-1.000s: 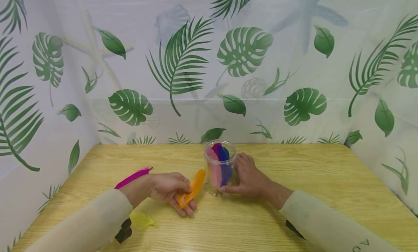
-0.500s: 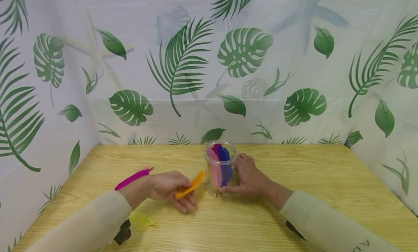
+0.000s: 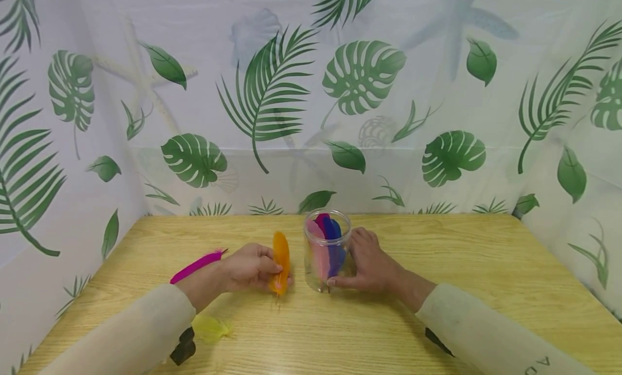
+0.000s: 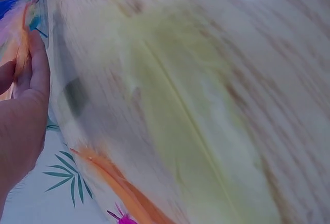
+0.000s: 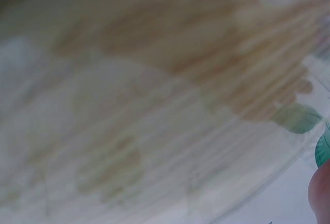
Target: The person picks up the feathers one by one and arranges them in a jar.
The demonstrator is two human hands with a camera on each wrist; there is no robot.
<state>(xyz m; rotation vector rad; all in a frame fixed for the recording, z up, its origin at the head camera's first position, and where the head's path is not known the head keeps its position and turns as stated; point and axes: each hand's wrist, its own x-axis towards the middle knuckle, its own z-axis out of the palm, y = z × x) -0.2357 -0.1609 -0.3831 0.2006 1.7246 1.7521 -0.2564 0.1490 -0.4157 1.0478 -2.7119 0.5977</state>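
Note:
My left hand (image 3: 250, 268) pinches an orange feather (image 3: 281, 256) between thumb and fingers, its quill end pointing down, just left of a clear jar (image 3: 313, 280). Inside the jar stand pink (image 3: 319, 256), magenta and blue (image 3: 334, 244) feathers. With thumb in front and fingers behind, my right hand (image 3: 371, 264) grips the jar's right side. The left wrist view shows the left hand (image 4: 23, 126) with the orange feather (image 4: 21, 48) at its fingertips. Only a small part of the right hand (image 5: 320, 193) shows in the right wrist view.
A magenta feather (image 3: 196, 266) lies on the wooden table (image 3: 437, 250) behind my left wrist. Near that sleeve is a yellow feather (image 3: 210, 329), large in the left wrist view (image 4: 180, 121). Another orange feather (image 4: 126, 188) lies beside it there. Leaf-patterned cloth (image 3: 291, 186) surrounds the table's back and sides.
My left hand has risen slightly and turned the orange feather from a slant to nearly upright, a little further from the jar. My right hand and the jar have stayed in place.

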